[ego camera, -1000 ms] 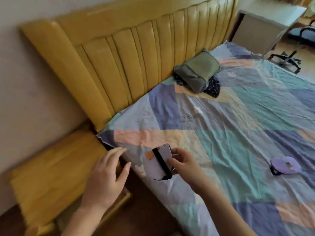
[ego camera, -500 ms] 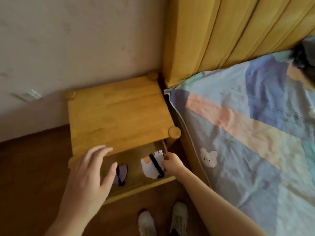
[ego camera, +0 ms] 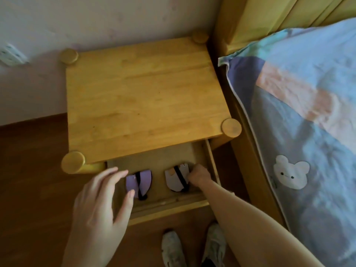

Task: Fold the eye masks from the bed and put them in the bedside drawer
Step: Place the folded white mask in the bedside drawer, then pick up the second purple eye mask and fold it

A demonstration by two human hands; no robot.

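Note:
The bedside drawer point(ego camera: 173, 206) is pulled out below the wooden nightstand top. Inside on the left lies a folded purple eye mask point(ego camera: 139, 182) with a black strap. To its right, a folded white eye mask point(ego camera: 176, 179) with an orange patch and black strap rests on the drawer floor. My right hand point(ego camera: 198, 175) reaches into the drawer with its fingers closed on that mask's right edge. My left hand point(ego camera: 100, 201) hovers above the drawer's left front corner, fingers spread, holding nothing.
The nightstand top point(ego camera: 142, 95) stands against the wall. To the right runs the bed point(ego camera: 300, 116) with a patchwork sheet and bear print, beside the yellow headboard point(ego camera: 269, 18). Two white shoes point(ego camera: 192, 247) stand on the wood floor just in front of the drawer.
My view swung from the bed down to the nightstand. My right hand carried the white eye mask off the bed and lowered it into the drawer beside the purple one.

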